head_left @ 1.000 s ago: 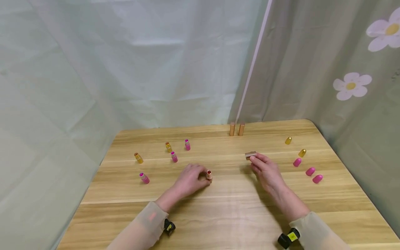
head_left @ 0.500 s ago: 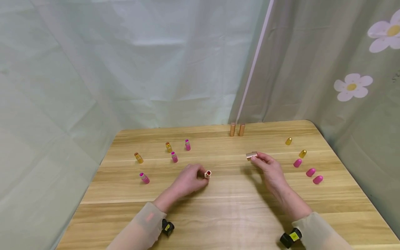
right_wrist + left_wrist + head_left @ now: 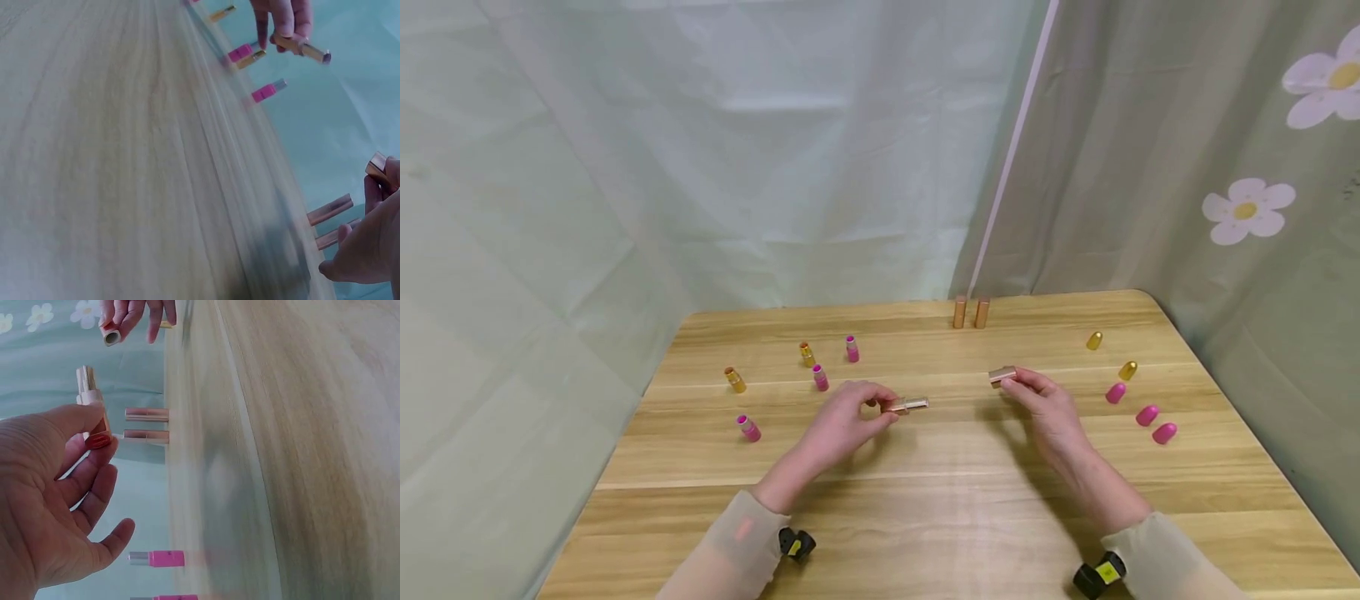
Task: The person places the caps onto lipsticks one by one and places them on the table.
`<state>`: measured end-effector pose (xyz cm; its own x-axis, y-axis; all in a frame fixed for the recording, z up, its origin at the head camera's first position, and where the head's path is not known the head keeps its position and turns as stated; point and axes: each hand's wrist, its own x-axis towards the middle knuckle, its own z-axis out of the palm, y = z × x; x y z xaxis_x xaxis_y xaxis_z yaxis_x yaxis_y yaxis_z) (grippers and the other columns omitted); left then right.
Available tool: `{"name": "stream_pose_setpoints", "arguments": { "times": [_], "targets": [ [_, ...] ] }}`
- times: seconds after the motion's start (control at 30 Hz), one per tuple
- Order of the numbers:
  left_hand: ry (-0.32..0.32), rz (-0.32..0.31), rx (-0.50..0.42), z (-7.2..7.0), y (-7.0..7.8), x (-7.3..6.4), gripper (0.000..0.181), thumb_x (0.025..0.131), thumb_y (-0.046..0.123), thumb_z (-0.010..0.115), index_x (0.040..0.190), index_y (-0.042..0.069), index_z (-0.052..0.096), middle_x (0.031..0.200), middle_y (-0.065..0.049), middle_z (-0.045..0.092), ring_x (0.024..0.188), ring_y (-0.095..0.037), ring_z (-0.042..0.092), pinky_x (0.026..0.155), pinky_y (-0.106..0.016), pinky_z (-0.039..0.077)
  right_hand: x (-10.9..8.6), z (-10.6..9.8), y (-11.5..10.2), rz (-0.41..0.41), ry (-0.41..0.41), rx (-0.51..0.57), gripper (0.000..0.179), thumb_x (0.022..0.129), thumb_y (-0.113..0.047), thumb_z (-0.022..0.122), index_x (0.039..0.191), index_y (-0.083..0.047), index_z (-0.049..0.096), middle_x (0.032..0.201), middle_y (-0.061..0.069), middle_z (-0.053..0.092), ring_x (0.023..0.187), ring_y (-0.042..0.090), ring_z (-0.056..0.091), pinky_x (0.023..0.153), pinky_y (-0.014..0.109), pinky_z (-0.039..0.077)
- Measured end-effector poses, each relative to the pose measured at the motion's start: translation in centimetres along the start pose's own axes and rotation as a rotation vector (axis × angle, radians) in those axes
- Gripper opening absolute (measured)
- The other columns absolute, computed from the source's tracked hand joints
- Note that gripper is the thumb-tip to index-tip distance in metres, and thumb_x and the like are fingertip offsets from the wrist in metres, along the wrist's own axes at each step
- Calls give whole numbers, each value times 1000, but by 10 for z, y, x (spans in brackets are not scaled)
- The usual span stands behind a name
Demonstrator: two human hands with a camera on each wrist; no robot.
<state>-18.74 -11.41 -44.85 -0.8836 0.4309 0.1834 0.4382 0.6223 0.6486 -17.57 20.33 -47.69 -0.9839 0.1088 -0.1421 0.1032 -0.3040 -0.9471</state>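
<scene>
My left hand [image 3: 842, 425] pinches a rose-gold lipstick tube [image 3: 916, 404] between thumb and fingers, above the table. The tube lies nearly level, its narrower shiny end pointing right; the left wrist view shows a reddish opposite end. To the right, my right hand [image 3: 1052, 417] holds a rose-gold lipstick cap [image 3: 1002, 377] by thumb and fingertips, also raised. In the left wrist view the open, hollow end of the cap [image 3: 112, 338] faces the tube. A gap separates tube and cap.
Uncapped pink tubes [image 3: 821, 378] and gold tubes [image 3: 734, 380] stand at the left. Pink caps [image 3: 1147, 415] and gold caps [image 3: 1094, 340] stand at the right. Two closed rose-gold lipsticks [image 3: 982, 313] stand at the table's [image 3: 970, 533] back edge, before a curtain [image 3: 820, 167].
My left hand has lifted the rose-gold tube and tipped it from upright to nearly level, pointing right. My right hand with the cap has hardly moved.
</scene>
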Motion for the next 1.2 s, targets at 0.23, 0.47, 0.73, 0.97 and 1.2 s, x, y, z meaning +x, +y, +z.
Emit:
{"name": "stream_pose_setpoints", "arguments": {
  "times": [0.23,0.47,0.73,0.97,1.2],
  "targets": [
    [47,-26,41,5,0,2,17,90,22,82,105,19,74,101,8,68,97,-20,60,86,-38,49,-2,8,8,9,-26,68,17,97,0,68,95,-16,73,99,-5,71,97,8,65,101,30,49],
    [86,15,76,7,8,11,16,90,28,82,100,22,71,120,2,63,115,-23,57,100,-46,46,-6,20,12,31,-80,128,15,98,2,65,99,-12,71,103,-3,69,97,7,65,103,30,48],
    [32,31,153,13,20,22,20,92,33,78,105,18,74,132,-3,62,127,-28,51,111,-51,37,-7,40,15,98,-130,115,12,98,1,65,106,-7,67,107,0,67,103,11,63,109,38,44],
    [10,49,193,16,25,24,21,94,37,75,105,20,73,136,-2,61,131,-28,49,113,-51,34,-9,48,16,101,-156,86,12,97,1,66,105,-8,68,106,-1,65,101,11,61,110,41,43],
    [7,62,169,17,28,26,22,95,38,74,106,20,72,138,-2,60,132,-28,48,114,-50,34,-12,54,17,83,-172,35,14,95,-6,72,108,-7,69,113,2,62,106,15,58,106,36,44]
  ]
}}
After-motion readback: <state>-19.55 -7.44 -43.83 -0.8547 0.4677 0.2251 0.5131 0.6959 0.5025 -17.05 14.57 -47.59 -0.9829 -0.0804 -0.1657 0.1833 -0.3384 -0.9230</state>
